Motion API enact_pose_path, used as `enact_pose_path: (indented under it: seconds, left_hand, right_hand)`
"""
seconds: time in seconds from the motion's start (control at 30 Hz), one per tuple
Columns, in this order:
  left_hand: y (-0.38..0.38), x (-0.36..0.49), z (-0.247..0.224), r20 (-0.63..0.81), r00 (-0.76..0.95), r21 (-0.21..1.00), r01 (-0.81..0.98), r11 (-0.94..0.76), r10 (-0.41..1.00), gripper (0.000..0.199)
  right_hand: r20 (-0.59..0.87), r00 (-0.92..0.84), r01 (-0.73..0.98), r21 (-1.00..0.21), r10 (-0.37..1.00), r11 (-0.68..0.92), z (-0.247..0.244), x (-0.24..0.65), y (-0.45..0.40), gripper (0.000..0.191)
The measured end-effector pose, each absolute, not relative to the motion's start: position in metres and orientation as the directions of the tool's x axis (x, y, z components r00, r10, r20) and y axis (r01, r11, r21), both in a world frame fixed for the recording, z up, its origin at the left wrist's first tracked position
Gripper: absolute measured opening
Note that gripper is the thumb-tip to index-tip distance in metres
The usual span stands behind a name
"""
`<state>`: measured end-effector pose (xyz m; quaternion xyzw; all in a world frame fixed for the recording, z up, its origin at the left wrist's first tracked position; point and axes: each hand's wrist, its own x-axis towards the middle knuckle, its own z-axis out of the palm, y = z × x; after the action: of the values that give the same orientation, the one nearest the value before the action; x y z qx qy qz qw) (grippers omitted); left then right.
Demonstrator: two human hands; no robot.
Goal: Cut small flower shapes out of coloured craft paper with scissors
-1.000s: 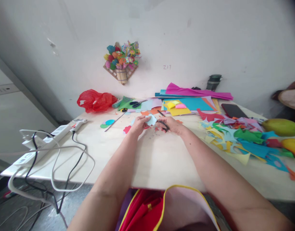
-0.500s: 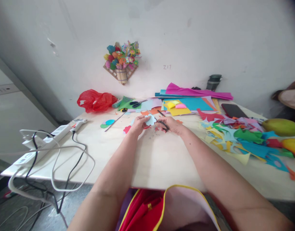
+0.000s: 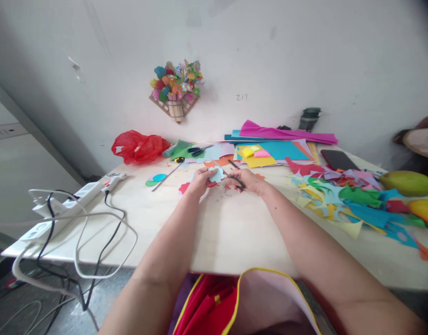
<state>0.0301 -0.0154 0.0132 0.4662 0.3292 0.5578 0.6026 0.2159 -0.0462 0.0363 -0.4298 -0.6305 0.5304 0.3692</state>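
Near the middle of the table, my left hand point(image 3: 200, 181) pinches a light blue paper piece point(image 3: 217, 175) with a scalloped edge. My right hand point(image 3: 247, 180) is closed around the dark handles of a pair of scissors point(image 3: 238, 182). The blades point up and left, beside the right edge of the blue piece. Red paper point(image 3: 184, 188) lies just left of my left hand, and small dark bits point(image 3: 222, 195) are scattered below the two hands.
Colored scraps point(image 3: 367, 200) and a phone point(image 3: 338, 160) lie at the right. Paper sheets point(image 3: 287, 150), other scissors point(image 3: 196, 151) and a red bag point(image 3: 139, 147) line the back. A power strip point(image 3: 63, 211) with looping cables occupies the left.
The scissors have shifted slightly, and their blades now show more, angled up and left at the edge of the blue piece. Both hands stay nearly in place.
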Motion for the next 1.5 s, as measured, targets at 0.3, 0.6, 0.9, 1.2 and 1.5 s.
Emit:
enact_pose_path:
  seconds: [0.3,0.6,0.9,1.2,1.5]
  left_hand:
    - [-0.015,0.03,0.013,0.108,0.176,0.927,-0.374,-0.035,0.978,0.03]
    - [-0.011,0.027,0.009,0.122,0.178,0.937,-0.345,-0.054,0.976,0.033]
    - [-0.015,0.028,0.012,0.144,0.208,0.937,-0.342,-0.066,0.967,0.036]
    - [-0.017,0.034,0.012,0.099,0.223,0.955,-0.295,-0.03,0.97,0.034]
    - [-0.02,0.037,0.009,0.102,0.274,0.971,-0.236,-0.036,0.956,0.036]
  right_hand:
    - [0.004,-0.327,0.208,-0.975,0.945,0.076,0.039,0.217,-0.047,0.017]
    - [0.031,-0.34,0.203,-0.973,0.94,0.106,0.029,0.221,-0.037,0.024]
    - [0.063,-0.273,0.095,-0.991,0.96,0.092,0.029,0.225,-0.035,0.025]
    - [0.108,-0.116,-0.083,-0.992,0.987,0.099,0.028,0.222,-0.031,0.042]
    - [0.087,-0.071,-0.168,-0.983,0.994,0.074,0.032,0.211,-0.036,0.035]
